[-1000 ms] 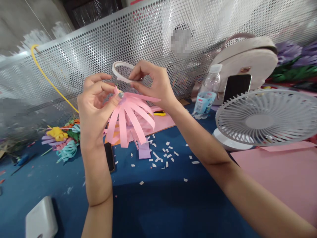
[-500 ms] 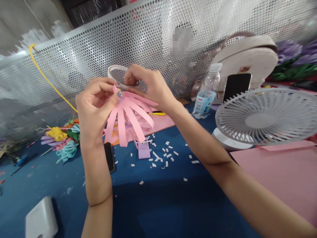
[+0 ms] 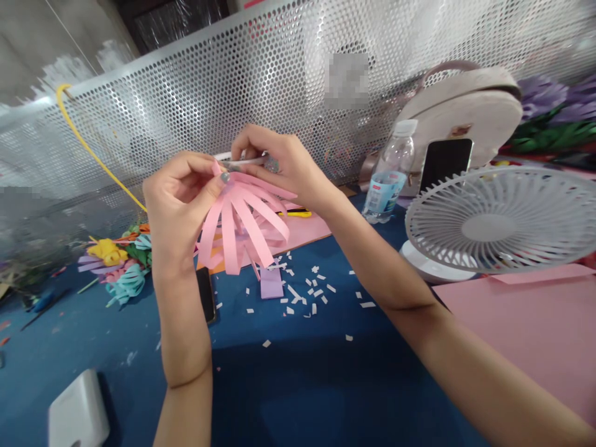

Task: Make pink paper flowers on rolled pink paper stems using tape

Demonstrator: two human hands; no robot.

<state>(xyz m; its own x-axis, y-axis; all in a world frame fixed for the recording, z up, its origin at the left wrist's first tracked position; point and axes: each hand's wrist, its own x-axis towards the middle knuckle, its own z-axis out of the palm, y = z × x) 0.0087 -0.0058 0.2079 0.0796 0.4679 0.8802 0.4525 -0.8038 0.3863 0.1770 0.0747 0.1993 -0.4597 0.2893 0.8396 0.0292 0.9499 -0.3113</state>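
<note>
My left hand [image 3: 174,198] pinches the gathered top of a pink paper flower [image 3: 239,223] between thumb and fingers. Its cut strips loop downward and hang above the table. Close beside it, my right hand [image 3: 291,164] is closed on a roll of tape [image 3: 251,162], a thin white ring now seen nearly edge-on. Fingers of both hands meet near the flower's top, and the exact contact of tape and paper is hidden there. Below the flower lie a small purple paper piece [image 3: 270,284] and several white paper scraps [image 3: 314,308].
A grey fan [image 3: 488,226], a water bottle [image 3: 385,186] and a pale bag [image 3: 470,112] with a phone [image 3: 444,164] against it stand at right. Colourful paper flowers [image 3: 112,254] lie at left. A white device [image 3: 77,413] sits front left; perforated metal [image 3: 186,93] rises behind.
My right hand has tilted the tape roll, so its ring went from an open oval to nearly edge-on. The left hand and pink flower stay almost where they were.
</note>
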